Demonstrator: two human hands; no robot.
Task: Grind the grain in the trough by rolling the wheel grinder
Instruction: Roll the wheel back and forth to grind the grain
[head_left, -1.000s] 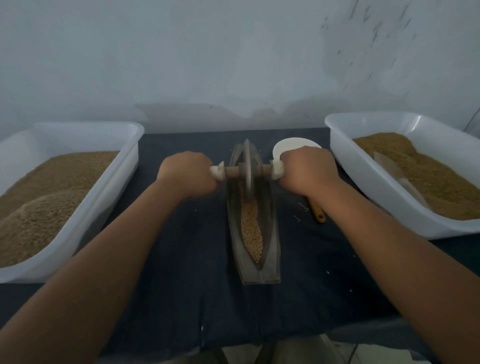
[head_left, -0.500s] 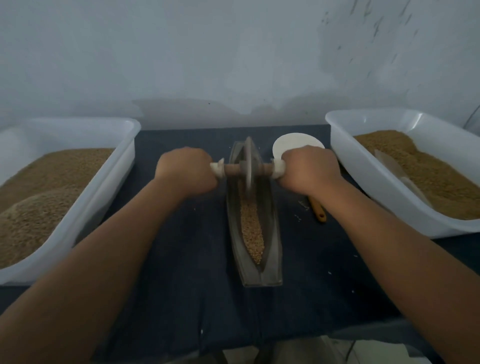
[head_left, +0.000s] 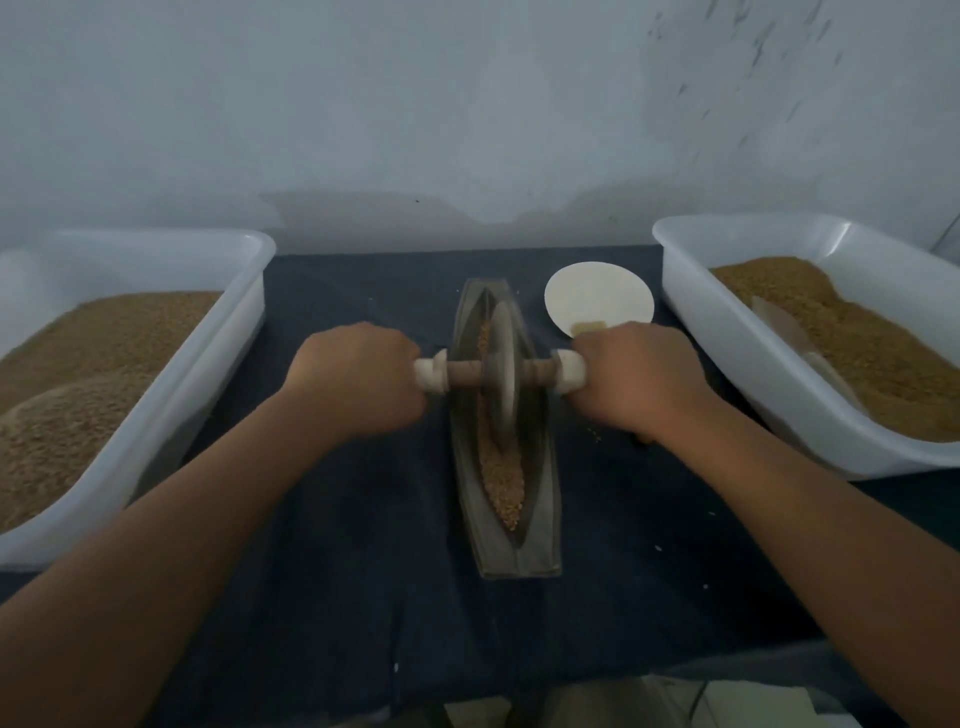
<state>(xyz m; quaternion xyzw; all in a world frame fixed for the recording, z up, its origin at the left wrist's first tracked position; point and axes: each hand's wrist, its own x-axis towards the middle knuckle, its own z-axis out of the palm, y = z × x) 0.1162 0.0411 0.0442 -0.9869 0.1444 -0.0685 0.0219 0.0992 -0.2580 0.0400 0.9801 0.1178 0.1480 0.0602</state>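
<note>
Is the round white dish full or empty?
Almost empty: the round white dish shows bare white inside, with only a small tan heap at its near edge, by the right hand.

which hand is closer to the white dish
Right. The right hand sits at the near rim of the white dish; the left hand is across the trough from it.
</note>
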